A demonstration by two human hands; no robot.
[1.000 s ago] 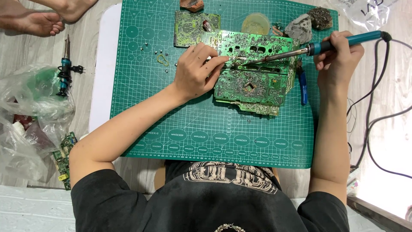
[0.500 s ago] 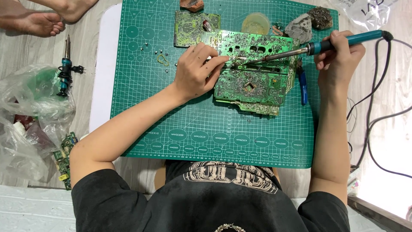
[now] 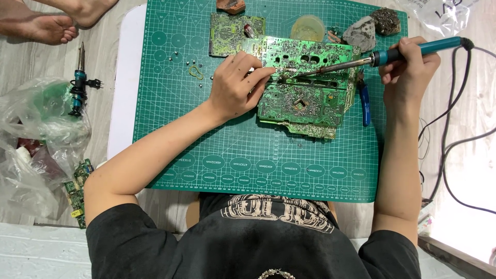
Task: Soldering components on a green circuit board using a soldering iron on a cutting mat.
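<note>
A large green circuit board (image 3: 305, 90) lies solder side up on a green cutting mat (image 3: 248, 155). My left hand (image 3: 237, 85) rests on the board's left edge, fingers pinched on a thin tool whose tip touches the board. My right hand (image 3: 408, 67) grips a blue-handled soldering iron (image 3: 392, 54); its metal tip reaches left to the board, meeting the left hand's tool near the middle of the top half.
A smaller green board (image 3: 230, 26), a round yellowish tin (image 3: 308, 27), two grey lumps (image 3: 361, 32) and blue-handled pliers (image 3: 365, 103) sit on the mat. Left on the floor: a second soldering iron (image 3: 78, 82), plastic bags (image 3: 36, 134), another person's bare feet (image 3: 51, 20). Cables (image 3: 454, 150) run right.
</note>
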